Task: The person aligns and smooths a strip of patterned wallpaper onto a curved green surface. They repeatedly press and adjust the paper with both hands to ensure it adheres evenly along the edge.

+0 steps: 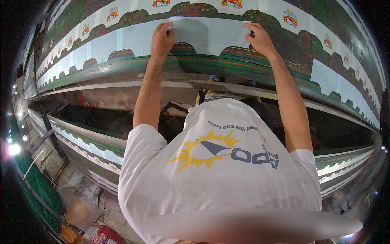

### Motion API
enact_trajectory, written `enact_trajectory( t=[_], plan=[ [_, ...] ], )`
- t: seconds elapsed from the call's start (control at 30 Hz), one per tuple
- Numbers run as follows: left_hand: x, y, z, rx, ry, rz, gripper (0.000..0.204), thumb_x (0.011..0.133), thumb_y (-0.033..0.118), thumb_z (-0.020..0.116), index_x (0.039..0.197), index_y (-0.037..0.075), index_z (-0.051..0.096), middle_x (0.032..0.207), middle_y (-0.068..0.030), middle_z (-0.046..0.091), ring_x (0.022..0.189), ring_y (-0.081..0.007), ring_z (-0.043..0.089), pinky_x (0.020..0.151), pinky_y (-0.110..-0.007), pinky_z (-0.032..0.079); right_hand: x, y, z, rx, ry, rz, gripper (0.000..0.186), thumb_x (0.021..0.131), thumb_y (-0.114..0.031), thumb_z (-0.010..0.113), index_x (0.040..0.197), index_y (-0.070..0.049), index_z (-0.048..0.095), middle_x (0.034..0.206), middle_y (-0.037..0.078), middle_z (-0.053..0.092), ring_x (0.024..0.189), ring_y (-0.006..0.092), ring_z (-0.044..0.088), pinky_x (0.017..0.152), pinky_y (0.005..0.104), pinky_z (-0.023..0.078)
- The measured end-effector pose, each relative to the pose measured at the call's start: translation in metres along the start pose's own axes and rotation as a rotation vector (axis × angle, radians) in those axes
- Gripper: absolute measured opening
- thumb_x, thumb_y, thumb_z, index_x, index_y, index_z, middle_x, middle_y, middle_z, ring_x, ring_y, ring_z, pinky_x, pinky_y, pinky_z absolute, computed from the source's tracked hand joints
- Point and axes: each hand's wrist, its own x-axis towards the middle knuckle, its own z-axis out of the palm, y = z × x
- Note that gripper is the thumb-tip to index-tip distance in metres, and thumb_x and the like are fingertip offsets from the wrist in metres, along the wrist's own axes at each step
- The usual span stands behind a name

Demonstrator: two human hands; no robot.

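Note:
A pale, blue-white cut panel (207,34) with a notched lower edge lies along the near side of a long green table (134,65); whether it is cloth or paper I cannot tell. My left hand (163,40) pinches its upper left corner, thumb and fingers closed together. At the upper right corner my right hand (260,40) has thumb and forefinger on the panel's edge. Left of it, plain panels of the same shape (95,48) continue in a row. Beyond them runs a row of white panels (260,8) bearing small colourful printed figures.
More plain panels (325,77) lie farther right, past a stretch of bare, paint-flecked tabletop (284,53). Behind me stands another long table (93,140) with rows of panels. Green netting (34,179) and a bright lamp (14,149) are at the far left.

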Motion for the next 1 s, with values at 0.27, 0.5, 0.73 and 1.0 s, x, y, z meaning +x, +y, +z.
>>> enact_trajectory(
  t=[0.27, 0.5, 0.73, 1.0],
  plan=[
    [-0.004, 0.03, 0.042, 0.491, 0.031, 0.221, 0.055, 0.104, 0.038, 0.06, 0.143, 0.0, 0.058, 0.157, -0.0264, 0.042, 0.141, -0.0468, 0.045, 0.115, -0.063, 0.035, -0.003, 0.003, -0.001, 0.092, -0.013, -0.052, 0.057, 0.101, -0.027, 0.067, 0.155, -0.014, 0.053, 0.145, 0.017, 0.052, 0.116, 0.0276, 0.064, 0.106, 0.0413, 0.051],
    [-0.016, 0.076, 0.128, 0.58, 0.102, -0.132, 0.088, 0.106, 0.06, 0.04, 0.158, -0.011, 0.032, 0.168, -0.036, 0.02, 0.157, -0.0545, 0.013, 0.122, -0.073, 0.01, -0.062, 0.04, -0.062, 0.107, 0.007, -0.033, 0.054, 0.108, -0.02, 0.06, 0.159, -0.019, 0.046, 0.159, 0.012, 0.037, 0.122, 0.0215, 0.061, 0.099, 0.0385, 0.058],
    [-0.032, 0.196, 0.222, 0.535, 0.016, -0.009, 0.089, 0.106, 0.065, 0.04, 0.158, -0.007, 0.034, 0.167, -0.0333, 0.025, 0.157, -0.0533, 0.014, 0.122, -0.072, 0.008, -0.131, 0.17, -0.152, -0.379, 0.313, -0.079, 0.05, 0.107, -0.02, 0.056, 0.156, -0.015, 0.048, 0.161, 0.016, 0.043, 0.146, 0.0394, 0.045, 0.119, 0.0529, 0.041],
    [-0.084, 0.351, 0.295, 0.252, -0.139, 0.297, 0.073, 0.109, 0.057, 0.044, 0.161, 0.005, 0.038, 0.169, -0.0257, 0.027, 0.157, -0.0504, 0.018, 0.124, -0.068, 0.015, -0.177, 0.241, -0.203, -0.7, 0.313, -0.221, 0.045, 0.096, -0.006, 0.057, 0.14, -0.013, 0.061, 0.142, 0.008, 0.062, 0.132, 0.0316, 0.057, 0.114, 0.0551, 0.041]
  ],
)
